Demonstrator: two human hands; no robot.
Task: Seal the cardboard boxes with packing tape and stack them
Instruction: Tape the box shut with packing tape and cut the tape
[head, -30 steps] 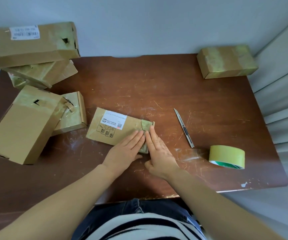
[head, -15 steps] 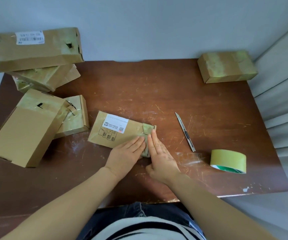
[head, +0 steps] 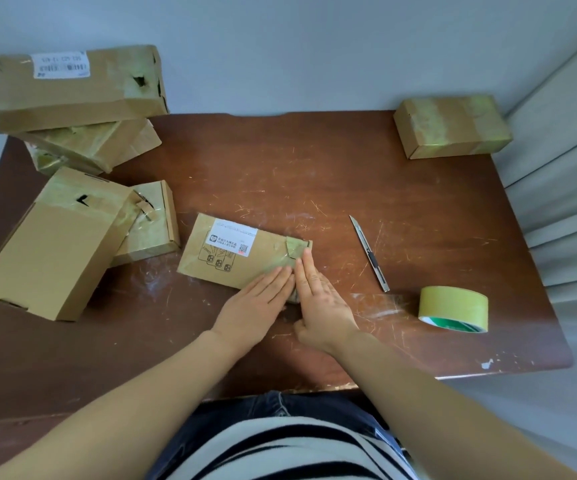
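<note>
Bare desk (head: 314, 168) across the far middle, stacked boxes (head: 72, 105) walling the far left, large box (head: 48, 247) and small box (head: 152, 223) crowding the left side, taped box (head: 453, 126) at the far right corner, knife (head: 370, 254) and tape roll (head: 453, 308) lying right of the flat box (head: 210, 261), open strip between knife and roll.

A dark reddish-brown wooden table (head: 314, 161) fills the view, its top heavily scratched and scuffed, with a shallow notch in the middle of the far edge. Behind it stands a plain, pale grey-blue wall (head: 297, 46). Along the right side hangs a pale pleated curtain (head: 564, 202). The light is soft and even.
</note>
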